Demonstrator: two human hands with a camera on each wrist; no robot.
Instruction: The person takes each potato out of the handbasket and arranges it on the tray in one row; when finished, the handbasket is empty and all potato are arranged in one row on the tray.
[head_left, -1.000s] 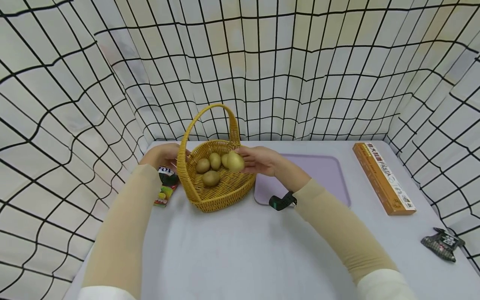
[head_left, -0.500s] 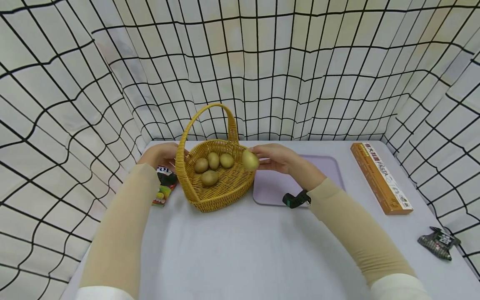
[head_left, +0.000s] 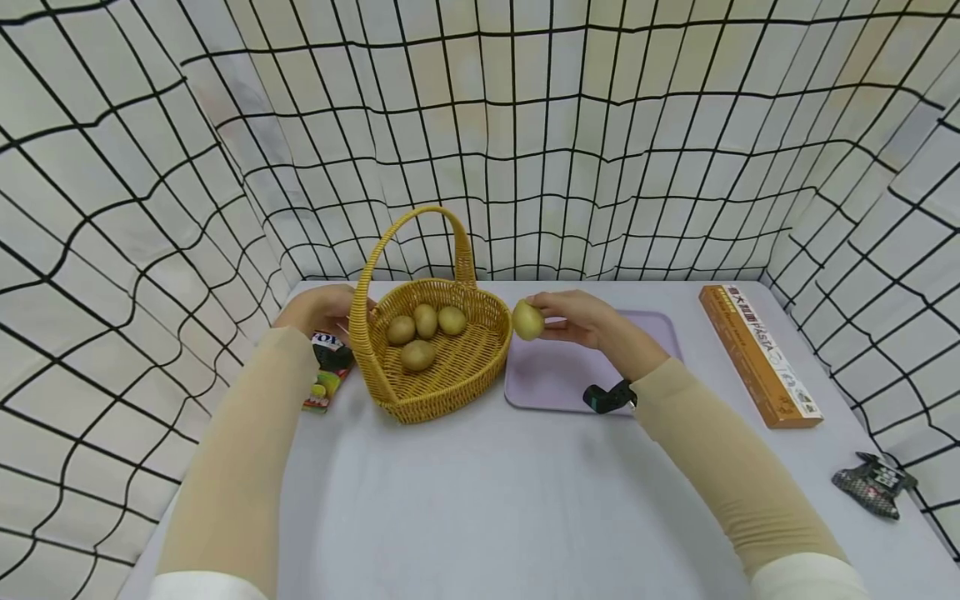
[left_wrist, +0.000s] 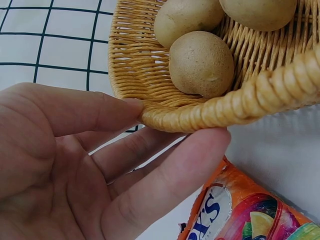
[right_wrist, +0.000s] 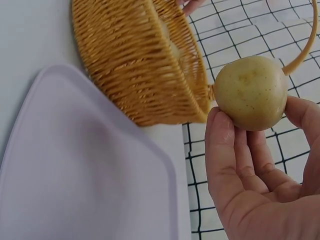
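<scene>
A white cloth wall with black grid lines [head_left: 532, 108] surrounds a pale table [head_left: 450, 500]. Towards its back left stands a golden-yellow woven basket with a tall arched handle [head_left: 442, 405]; just beside it, to the right, lies a flat, pale purple tray [head_left: 558, 385]. Farther right is a long orange-and-white pasta box [head_left: 761, 358]. A colourful printed packet [head_left: 322, 389] lies left of the basket, a small black-and-grey packet [head_left: 873, 485] near the table's right edge. The left hand [head_left: 317, 308] pinches the basket's rim; the right hand [head_left: 581, 317] pinches a rounded, pale yellow potato [head_left: 528, 320] just outside the basket. Four brownish potatoes [head_left: 417, 356] sit inside.
</scene>
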